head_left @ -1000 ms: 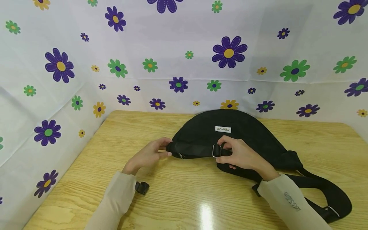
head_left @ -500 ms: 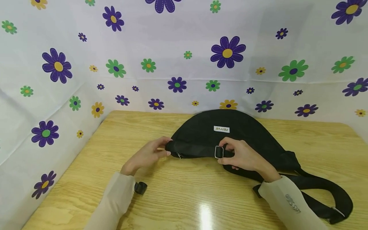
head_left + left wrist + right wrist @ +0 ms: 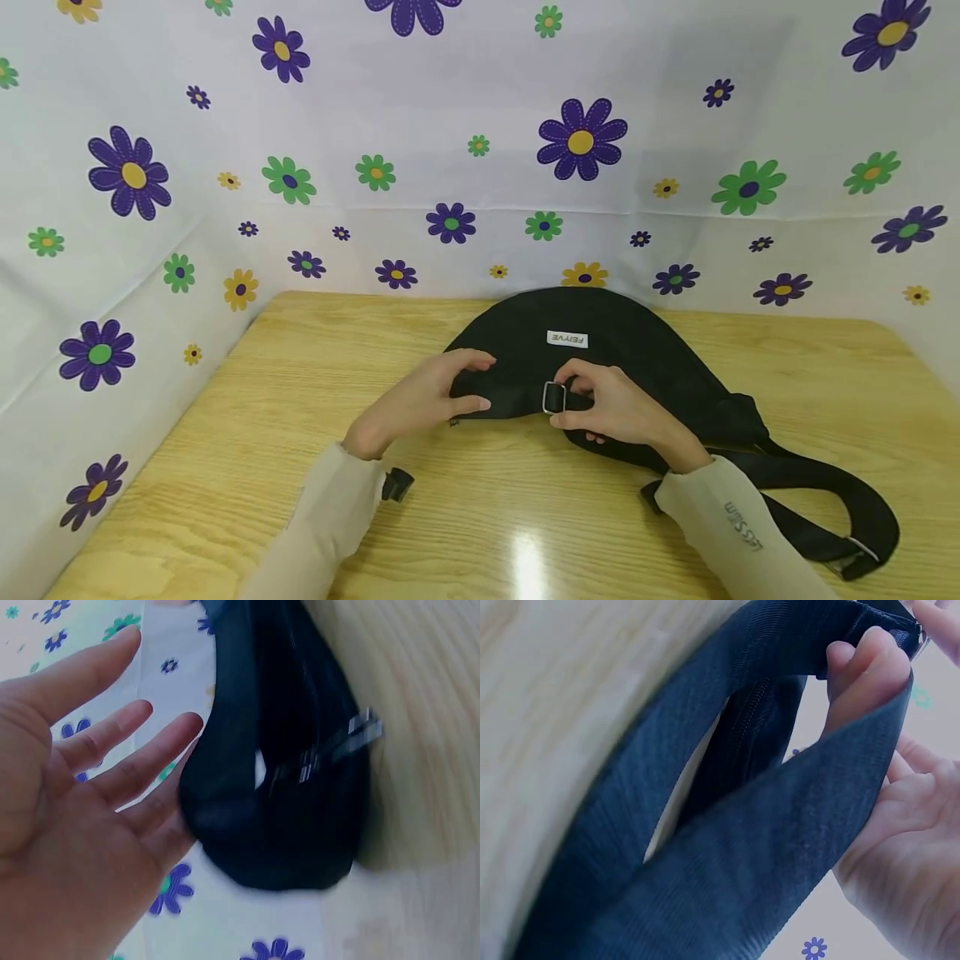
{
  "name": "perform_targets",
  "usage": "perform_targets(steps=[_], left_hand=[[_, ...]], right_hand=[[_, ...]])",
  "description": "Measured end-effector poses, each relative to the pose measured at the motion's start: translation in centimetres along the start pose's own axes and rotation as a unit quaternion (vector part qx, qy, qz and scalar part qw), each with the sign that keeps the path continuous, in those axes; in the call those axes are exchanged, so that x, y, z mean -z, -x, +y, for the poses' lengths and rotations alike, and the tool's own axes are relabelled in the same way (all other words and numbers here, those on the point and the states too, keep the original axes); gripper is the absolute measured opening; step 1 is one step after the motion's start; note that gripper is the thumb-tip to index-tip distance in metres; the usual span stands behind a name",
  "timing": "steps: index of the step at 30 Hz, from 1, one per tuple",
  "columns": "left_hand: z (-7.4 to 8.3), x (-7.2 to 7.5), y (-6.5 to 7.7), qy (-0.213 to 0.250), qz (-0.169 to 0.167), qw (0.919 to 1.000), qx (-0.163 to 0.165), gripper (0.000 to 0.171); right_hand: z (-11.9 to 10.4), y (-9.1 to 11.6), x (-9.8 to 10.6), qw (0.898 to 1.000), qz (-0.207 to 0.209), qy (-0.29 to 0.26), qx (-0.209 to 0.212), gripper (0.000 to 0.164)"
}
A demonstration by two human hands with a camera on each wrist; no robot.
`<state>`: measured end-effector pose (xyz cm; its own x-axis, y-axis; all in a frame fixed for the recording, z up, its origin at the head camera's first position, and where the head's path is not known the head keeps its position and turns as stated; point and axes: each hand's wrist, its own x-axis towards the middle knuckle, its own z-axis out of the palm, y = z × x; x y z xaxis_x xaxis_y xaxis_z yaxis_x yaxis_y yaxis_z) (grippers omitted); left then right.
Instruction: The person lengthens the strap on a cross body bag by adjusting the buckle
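Note:
A black crescent-shaped waist bag (image 3: 622,333) with a white label (image 3: 567,339) lies at the back of the table. My right hand (image 3: 626,408) pinches its black strap right beside a metal slide buckle (image 3: 554,398), with part of the strap looped over its fingers in the right wrist view. My left hand (image 3: 427,400) is at the bag's left end, thumb and fingers spread apart, holding nothing. In the left wrist view that end hangs beside the open fingers, with a blurred zipper pull (image 3: 360,733) on it.
The rest of the strap (image 3: 870,500) loops out over the table's right side, with another metal fitting (image 3: 862,548) on it. A wooden table (image 3: 465,525) carries everything. Flower-printed cloth (image 3: 420,100) stands behind it and to the left.
My left hand has let go of the bag's left end and shifted right, in front of it. The right hand keeps its pinch beside the buckle. The head view has turned slightly right.

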<state>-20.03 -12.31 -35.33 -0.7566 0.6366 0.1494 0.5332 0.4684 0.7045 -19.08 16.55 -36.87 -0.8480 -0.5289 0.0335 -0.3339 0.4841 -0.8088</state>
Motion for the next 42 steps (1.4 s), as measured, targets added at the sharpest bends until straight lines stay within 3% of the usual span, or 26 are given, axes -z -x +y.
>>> perform_targets(steps=[6, 13, 18, 27, 35, 42], left_hand=[[0.6, -2.0, -1.6, -0.029, -0.032, 0.999, -0.007, 0.052], [0.8, -3.8, -2.9, -0.019, -0.051, 0.9985, 0.006, 0.056], [0.5, -4.4, -3.7, -0.005, -0.053, 0.9982, 0.026, 0.056], [0.2, -5.0, -4.4, -0.002, -0.046, 0.9989, 0.002, 0.048], [0.1, -4.9, -4.5, 0.006, -0.042, 0.9991, 0.004, 0.04], [0.1, -4.9, -4.2, 0.035, -0.025, 0.9989, 0.015, 0.042]], right_hand=[[-0.1, 0.1, -0.1, 1.0, -0.003, -0.008, -0.003, 0.041], [-0.1, 0.1, -0.2, 1.0, -0.005, -0.007, -0.001, 0.04], [-0.1, 0.1, -0.2, 1.0, -0.003, -0.009, 0.003, 0.036], [0.0, 0.2, 0.2, 1.0, -0.008, -0.016, 0.0, 0.036], [1.3, 0.9, 2.2, 0.991, -0.073, -0.105, -0.029, 0.04], [2.8, 1.7, 4.2, 0.974, -0.111, -0.189, -0.063, 0.032]])
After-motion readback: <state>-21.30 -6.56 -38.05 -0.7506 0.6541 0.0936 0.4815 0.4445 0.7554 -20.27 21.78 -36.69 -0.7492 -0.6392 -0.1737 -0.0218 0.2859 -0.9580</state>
